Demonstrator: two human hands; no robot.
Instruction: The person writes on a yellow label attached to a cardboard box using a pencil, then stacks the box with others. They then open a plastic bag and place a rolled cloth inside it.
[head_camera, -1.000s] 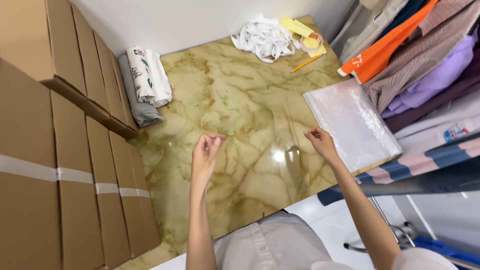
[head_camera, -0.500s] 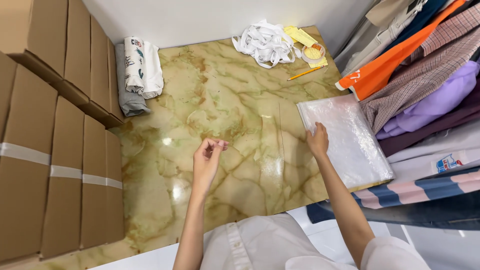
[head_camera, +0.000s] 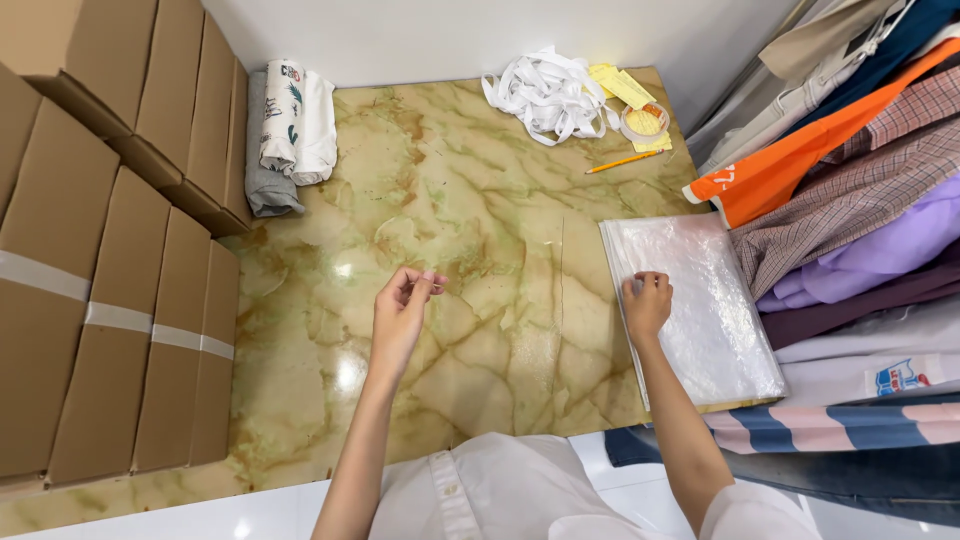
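We see right hand (head_camera: 647, 300): fingers curled, pressing clear glossy stack of plastic bags (head_camera: 700, 310) at right bench (head_camera: 480, 230) edge | left hand (head_camera: 402, 312): loosely open, empty, mid-bench.

The bags (head_camera: 700, 310) are clear plastic, thin and shiny, in a flat stack. The stack lies on the right side of the marble table (head_camera: 480, 230), with its far edge tucked against the hanging clothes (head_camera: 850, 190). The top bag looks a bit crinkly. The right hand (head_camera: 647, 305) rests its fingertips on the near left corner of the stack. The left hand (head_camera: 400, 315) is held above the bare table, fingers loosely curled, holding nothing.
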